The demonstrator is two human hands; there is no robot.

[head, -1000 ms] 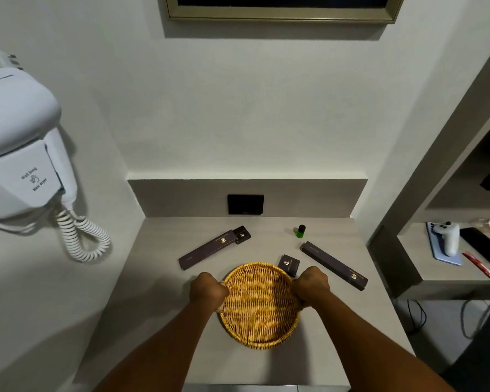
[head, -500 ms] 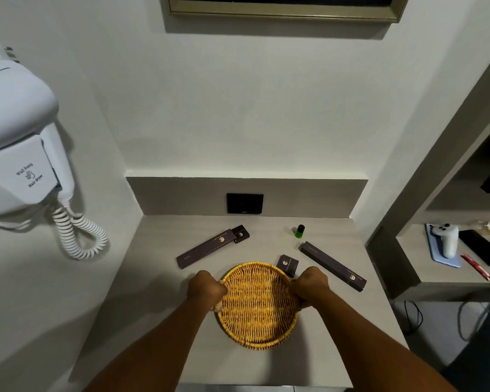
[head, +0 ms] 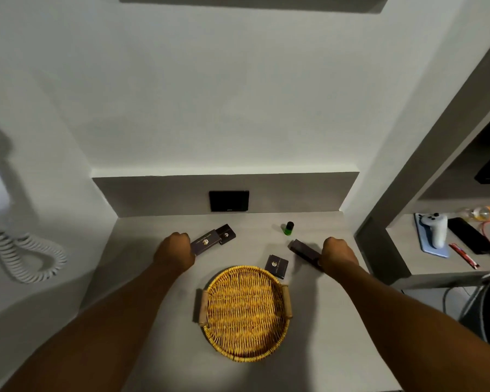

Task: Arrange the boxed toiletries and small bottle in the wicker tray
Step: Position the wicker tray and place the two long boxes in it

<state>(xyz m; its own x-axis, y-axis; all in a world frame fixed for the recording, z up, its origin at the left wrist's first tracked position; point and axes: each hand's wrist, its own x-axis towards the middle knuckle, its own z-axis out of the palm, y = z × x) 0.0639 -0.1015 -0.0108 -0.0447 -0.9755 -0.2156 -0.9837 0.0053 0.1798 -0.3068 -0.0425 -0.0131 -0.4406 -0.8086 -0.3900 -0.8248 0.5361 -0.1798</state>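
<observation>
Your wicker tray [head: 245, 312] sits empty on the desk [head: 142, 349], near its front edge, between your forearms; one small dark box [head: 277, 266] lies just beyond its far right rim; the small green bottle [head: 288, 228] stands upright farther back. Your left hand [head: 175, 251] is curled over the near end of a long dark box [head: 205, 243], fingers closed around it; a second small box [head: 226, 234] lies against that box's far end. Your right hand [head: 338, 254] is closed on the other long dark box [head: 304, 251], whose far end juts toward the bottle; a black wall plate [head: 229, 201] sits on the back panel behind.
</observation>
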